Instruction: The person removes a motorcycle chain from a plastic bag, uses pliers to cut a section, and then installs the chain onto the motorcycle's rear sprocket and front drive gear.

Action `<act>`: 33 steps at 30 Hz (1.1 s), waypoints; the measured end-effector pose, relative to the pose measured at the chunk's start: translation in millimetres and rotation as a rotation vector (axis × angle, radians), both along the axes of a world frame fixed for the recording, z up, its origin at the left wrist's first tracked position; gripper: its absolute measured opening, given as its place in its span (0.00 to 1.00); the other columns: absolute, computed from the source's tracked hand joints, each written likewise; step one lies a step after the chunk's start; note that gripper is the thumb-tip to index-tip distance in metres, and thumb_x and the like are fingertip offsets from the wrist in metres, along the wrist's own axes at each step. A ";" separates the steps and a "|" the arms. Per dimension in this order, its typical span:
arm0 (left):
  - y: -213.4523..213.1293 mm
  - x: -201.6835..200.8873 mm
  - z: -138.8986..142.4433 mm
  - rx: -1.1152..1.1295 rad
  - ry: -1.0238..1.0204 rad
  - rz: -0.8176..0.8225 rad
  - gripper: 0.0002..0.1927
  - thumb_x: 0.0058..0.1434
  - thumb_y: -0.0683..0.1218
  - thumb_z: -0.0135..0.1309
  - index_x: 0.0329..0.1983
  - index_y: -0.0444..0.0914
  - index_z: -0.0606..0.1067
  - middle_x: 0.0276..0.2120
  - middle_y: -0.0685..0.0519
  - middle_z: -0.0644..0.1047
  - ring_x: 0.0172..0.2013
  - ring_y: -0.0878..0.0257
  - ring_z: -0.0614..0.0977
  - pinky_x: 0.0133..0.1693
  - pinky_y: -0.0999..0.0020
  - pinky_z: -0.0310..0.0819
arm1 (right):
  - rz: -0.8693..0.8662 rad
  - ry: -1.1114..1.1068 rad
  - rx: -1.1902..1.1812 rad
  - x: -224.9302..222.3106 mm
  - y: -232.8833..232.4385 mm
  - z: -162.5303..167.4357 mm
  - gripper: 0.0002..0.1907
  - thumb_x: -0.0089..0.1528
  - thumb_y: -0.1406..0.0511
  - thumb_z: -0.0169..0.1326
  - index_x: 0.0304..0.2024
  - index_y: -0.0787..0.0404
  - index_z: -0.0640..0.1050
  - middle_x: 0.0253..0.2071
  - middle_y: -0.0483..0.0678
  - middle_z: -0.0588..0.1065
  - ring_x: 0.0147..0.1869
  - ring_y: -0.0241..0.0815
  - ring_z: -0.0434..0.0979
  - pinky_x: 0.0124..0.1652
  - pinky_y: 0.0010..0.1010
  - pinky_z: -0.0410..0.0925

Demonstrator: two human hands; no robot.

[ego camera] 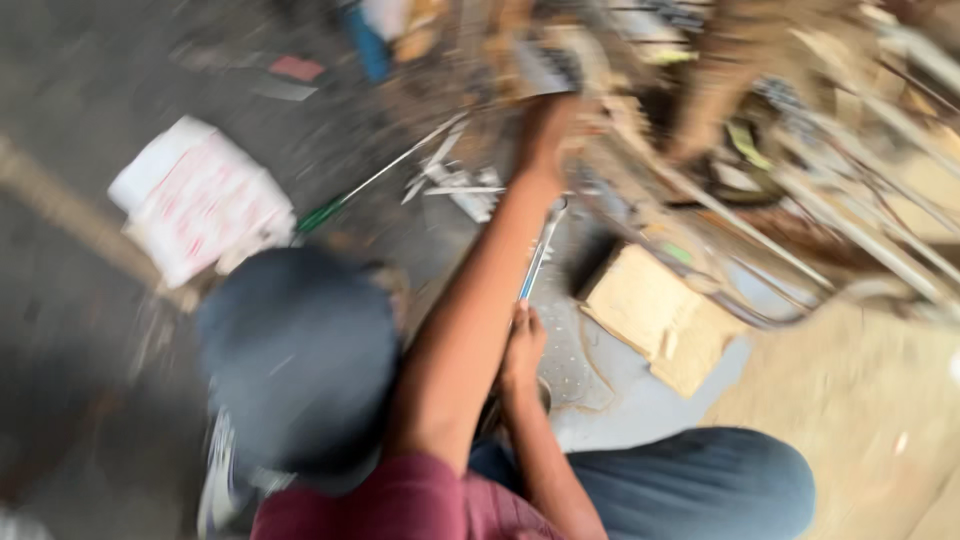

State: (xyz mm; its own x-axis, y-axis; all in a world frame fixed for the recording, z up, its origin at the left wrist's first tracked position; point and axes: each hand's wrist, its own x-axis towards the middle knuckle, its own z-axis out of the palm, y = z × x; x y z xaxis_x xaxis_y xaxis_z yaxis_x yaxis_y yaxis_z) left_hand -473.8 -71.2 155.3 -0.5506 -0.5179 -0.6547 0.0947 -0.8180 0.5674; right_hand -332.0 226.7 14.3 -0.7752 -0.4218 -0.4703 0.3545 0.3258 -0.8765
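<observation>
The view is heavily motion-blurred. My left hand is stretched far forward into a heap of wood scraps and metal pieces; its fingers are too smeared to read. Close to my body, my right hand is closed on the lower end of a thin bluish metal tool that points up toward the heap. My knees in dark blue trousers sit left and right of my arms.
A white crumpled packet with red print lies on the grey floor at the left. Beside it lies a long thin rod with a green handle. A pale wooden block sits to the right, with several metal rods behind it.
</observation>
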 end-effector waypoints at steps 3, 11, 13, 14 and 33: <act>23.9 14.9 9.0 -0.216 0.107 0.182 0.17 0.59 0.49 0.55 0.44 0.32 0.80 0.39 0.49 0.85 0.34 0.57 0.86 0.36 0.62 0.74 | -0.352 -0.033 -0.040 4.0 1.1 20.3 0.21 0.74 0.53 0.44 0.35 0.61 0.72 0.21 0.41 0.63 0.21 0.35 0.57 0.22 0.30 0.53; 45.4 46.9 7.7 -0.102 0.169 0.262 0.10 0.59 0.45 0.57 0.40 0.36 0.76 0.34 0.46 0.83 0.33 0.58 0.88 0.24 0.75 0.69 | -0.260 0.844 0.025 -86.0 -8.5 54.2 0.23 0.76 0.56 0.39 0.29 0.62 0.65 0.21 0.43 0.64 0.25 0.32 0.61 0.27 0.26 0.59; 46.5 46.9 1.6 -0.100 0.190 0.265 0.09 0.59 0.45 0.57 0.40 0.35 0.76 0.33 0.45 0.83 0.33 0.58 0.88 0.24 0.75 0.70 | -0.349 0.813 -0.061 -103.1 -21.1 56.6 0.22 0.76 0.56 0.39 0.30 0.62 0.65 0.22 0.43 0.64 0.26 0.32 0.60 0.28 0.26 0.58; 46.7 46.5 -0.4 -0.111 0.198 0.255 0.10 0.59 0.45 0.57 0.40 0.35 0.77 0.33 0.45 0.83 0.33 0.58 0.88 0.25 0.75 0.70 | -0.391 0.793 -0.101 -107.8 -25.4 58.2 0.22 0.76 0.56 0.38 0.31 0.62 0.65 0.22 0.43 0.64 0.26 0.32 0.60 0.28 0.26 0.58; 50.1 45.2 -31.5 -0.149 0.168 0.183 0.09 0.66 0.50 0.51 0.43 0.41 0.75 0.35 0.47 0.85 0.36 0.60 0.87 0.31 0.72 0.71 | -0.083 0.567 -0.460 -108.1 -0.2 44.1 0.11 0.72 0.62 0.44 0.42 0.65 0.70 0.25 0.45 0.69 0.25 0.35 0.64 0.27 0.26 0.61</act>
State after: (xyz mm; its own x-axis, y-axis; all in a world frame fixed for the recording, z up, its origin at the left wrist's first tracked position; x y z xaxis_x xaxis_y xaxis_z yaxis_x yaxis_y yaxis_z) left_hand -428.6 -21.0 123.8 -0.5335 -0.7023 -0.4714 0.3360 -0.6874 0.6438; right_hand -440.0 226.5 58.4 -0.8848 -0.4094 0.2225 -0.1860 -0.1273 -0.9743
